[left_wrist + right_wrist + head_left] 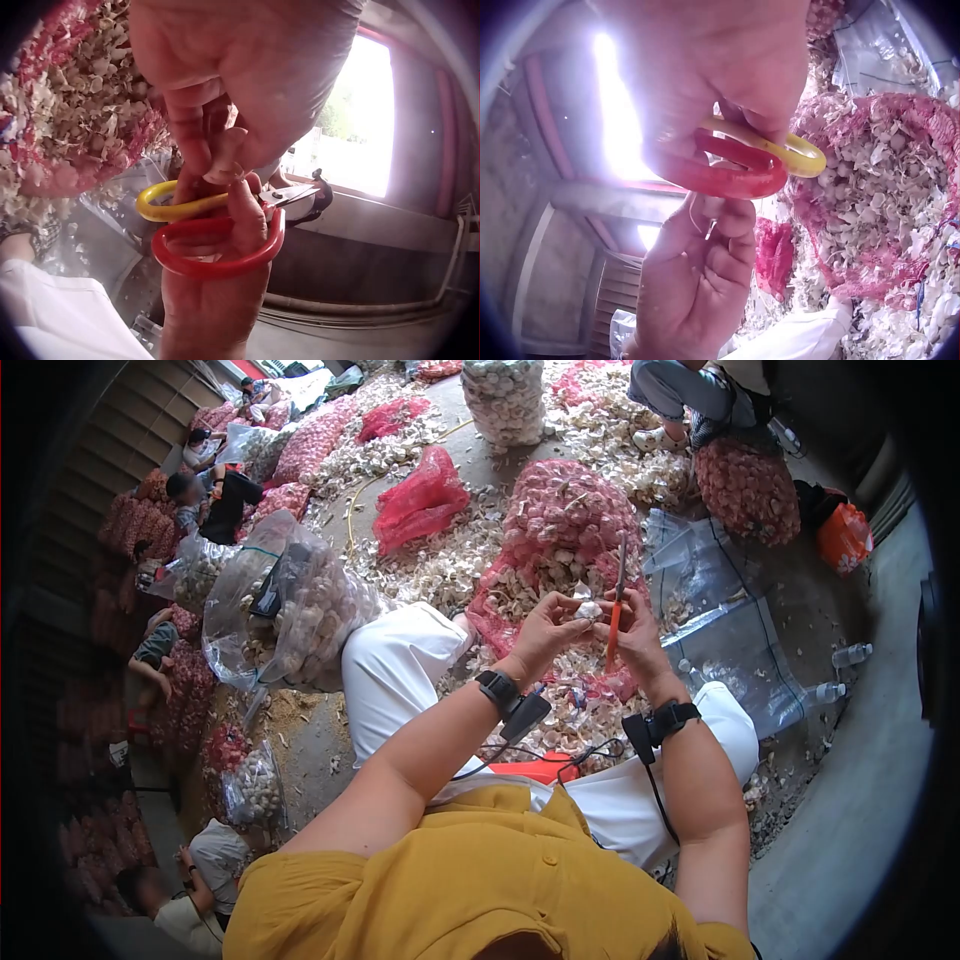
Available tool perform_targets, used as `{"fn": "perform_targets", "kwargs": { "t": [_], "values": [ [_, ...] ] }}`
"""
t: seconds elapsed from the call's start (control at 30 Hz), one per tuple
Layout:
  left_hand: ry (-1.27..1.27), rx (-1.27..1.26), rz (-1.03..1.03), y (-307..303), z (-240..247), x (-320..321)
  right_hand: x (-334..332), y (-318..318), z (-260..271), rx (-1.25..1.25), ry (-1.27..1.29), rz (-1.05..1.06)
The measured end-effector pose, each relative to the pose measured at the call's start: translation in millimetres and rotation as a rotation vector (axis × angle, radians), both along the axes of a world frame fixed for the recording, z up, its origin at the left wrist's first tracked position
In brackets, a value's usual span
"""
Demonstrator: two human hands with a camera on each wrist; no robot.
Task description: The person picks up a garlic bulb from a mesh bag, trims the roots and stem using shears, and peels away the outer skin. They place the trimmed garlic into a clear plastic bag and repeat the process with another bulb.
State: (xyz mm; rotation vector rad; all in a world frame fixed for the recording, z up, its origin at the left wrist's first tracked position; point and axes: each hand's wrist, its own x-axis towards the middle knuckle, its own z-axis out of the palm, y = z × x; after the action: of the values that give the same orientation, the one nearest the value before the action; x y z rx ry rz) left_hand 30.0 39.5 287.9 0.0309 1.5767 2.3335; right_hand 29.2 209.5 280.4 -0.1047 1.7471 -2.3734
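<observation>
In the head view, my left hand point(545, 635) pinches a white garlic bulb point(588, 609) between thumb and fingers, above the person's lap. Close beside it, my right hand point(637, 640) holds a pair of scissors point(613, 635) with their blades pointing away from the body. The left wrist view shows one red and one yellow handle loop on the scissors point(217, 268), with the thumb along them and the garlic point(223, 157) right at the right fingertips. From the right wrist, the scissors' handles point(739, 181) hide most of the garlic.
A red mesh sack point(570, 510) of garlic lies open in front, peelings point(560, 725) heaped around it. Clear plastic bags point(745, 660) lie at the right; a filled clear bag point(320, 600) stands left. Other people sit among sacks at the left and upper right.
</observation>
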Motion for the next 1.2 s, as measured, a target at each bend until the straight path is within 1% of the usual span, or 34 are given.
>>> {"fn": "perform_targets", "kwargs": {
  "t": [0.13, 0.2, 0.3, 0.43, 0.5, 0.53, 0.57, 0.63, 0.7, 0.73, 0.8, 0.83, 0.9, 1.03, 1.1, 1.13, 1.2],
  "values": [
    [-0.063, -0.018, -0.016, -0.6, 11.8, -1.3, 1.3, -3.3, -3.3, 0.017, 0.078, 0.010],
    [-0.052, -0.215, -0.013, 1.5, 19.9, -0.6, 1.0, -3.7, -4.6, 0.059, 0.084, -0.078],
    [-0.005, -0.222, -0.002, 0.5, 20.3, -1.8, 1.6, -3.0, 2.6, 0.044, 0.061, -0.077],
    [0.024, -0.196, -0.023, -5.4, 9.2, -6.2, 1.5, 0.2, 2.7, 0.120, 0.057, -0.066],
    [-0.031, -0.106, -0.019, -8.1, 6.2, -6.5, 0.5, -0.6, 1.2, 0.116, 0.068, -0.071],
    [-0.028, -0.104, -0.017, -9.7, 3.2, -7.8, -0.3, -0.5, -0.4, 0.117, 0.071, -0.069],
    [-0.055, -0.060, -0.013, -12.2, -0.2, -9.3, -0.9, -0.4, -2.9, 0.081, 0.091, -0.060],
    [-0.081, -0.016, -0.009, -11.1, 8.2, -9.5, -1.6, -0.9, -2.9, 0.045, 0.113, -0.050],
    [-0.047, -0.176, -0.042, -6.1, 16.7, -9.4, 0.2, -1.4, 1.2, 0.045, 0.096, -0.044],
    [-0.051, -0.175, -0.042, -5.6, 14.9, -9.2, 1.3, -1.7, 3.8, 0.046, 0.092, -0.044],
    [0.043, -0.276, -0.127, -4.5, 13.1, -9.5, 1.3, -2.6, 9.0, 0.010, 0.015, -0.044],
    [0.043, -0.277, -0.127, -3.8, 13.9, -9.9, 1.1, -2.3, 7.3, 0.009, 0.015, -0.044],
    [-0.041, -0.118, -0.101, -1.6, 15.6, -10.0, 0.9, -0.6, 2.6, 0.073, 0.115, -0.009],
    [-0.020, -0.205, -0.043, 0.5, 10.2, -12.3, 1.9, -0.9, 5.6, 0.046, 0.065, -0.002],
    [-0.097, -0.227, 0.053, 1.7, 10.7, -12.6, 2.1, -3.8, 10.5, -0.139, 0.034, -0.025],
    [-0.095, -0.228, 0.051, 1.7, 9.6, -12.7, 1.5, -2.9, 10.4, -0.139, 0.036, -0.027],
    [-0.135, -0.180, 0.171, -2.4, 1.3, -13.9, -0.6, -0.6, 8.4, -0.177, -0.057, -0.051]
  ]
}}
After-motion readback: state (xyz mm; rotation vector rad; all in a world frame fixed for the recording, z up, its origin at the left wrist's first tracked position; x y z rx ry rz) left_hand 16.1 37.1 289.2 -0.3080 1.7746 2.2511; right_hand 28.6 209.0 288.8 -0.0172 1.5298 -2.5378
